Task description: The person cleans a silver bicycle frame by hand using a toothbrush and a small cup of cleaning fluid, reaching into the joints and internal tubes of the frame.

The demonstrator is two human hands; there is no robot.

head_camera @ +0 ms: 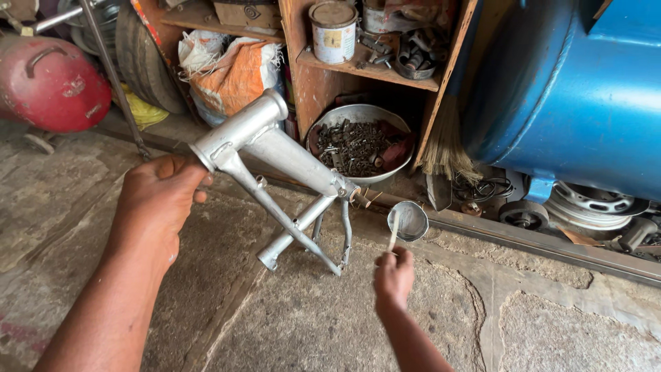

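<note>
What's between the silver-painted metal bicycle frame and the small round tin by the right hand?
Nothing: in the head view only bare stone floor separates the silver-painted metal bicycle frame from the small round tin.

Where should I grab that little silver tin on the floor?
Grip the tin by its round outer wall, coming from above and the side nearest you. It lies tilted with its open mouth facing up, and the stick in the right hand dips into it.
</note>
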